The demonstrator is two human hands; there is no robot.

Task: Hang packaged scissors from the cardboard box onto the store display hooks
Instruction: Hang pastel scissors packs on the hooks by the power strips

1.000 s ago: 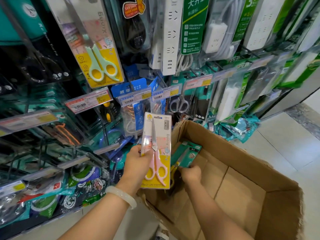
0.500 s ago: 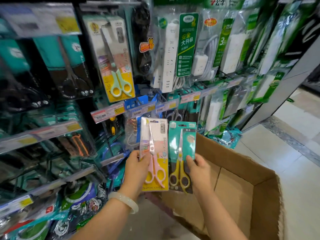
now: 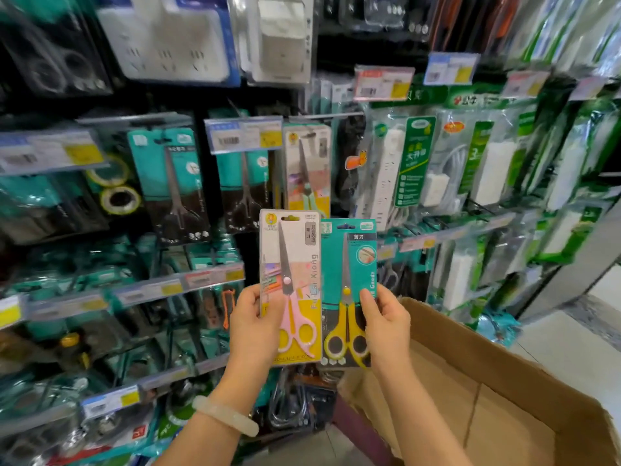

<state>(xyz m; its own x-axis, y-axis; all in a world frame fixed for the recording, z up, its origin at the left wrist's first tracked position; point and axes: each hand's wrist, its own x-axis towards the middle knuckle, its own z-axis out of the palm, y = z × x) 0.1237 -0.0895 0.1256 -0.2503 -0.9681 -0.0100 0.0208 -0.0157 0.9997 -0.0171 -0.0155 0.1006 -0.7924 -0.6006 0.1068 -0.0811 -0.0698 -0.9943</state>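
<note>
Store aisle, display hooks [image 3: 322, 115] crowded with carded scissors and power strips. Both packs now raised from the cardboard box [image 3: 497, 391] to mid-rack, up from half a second ago. Left hand [image 3: 253, 331] pinching the pink-handled pack [image 3: 290, 287]; right hand [image 3: 386, 327] pinching the yellow-handled pack [image 3: 347, 290], edges touching. Neither hung yet. Matching pastel card straight above; probably seeking hooks next.
</note>
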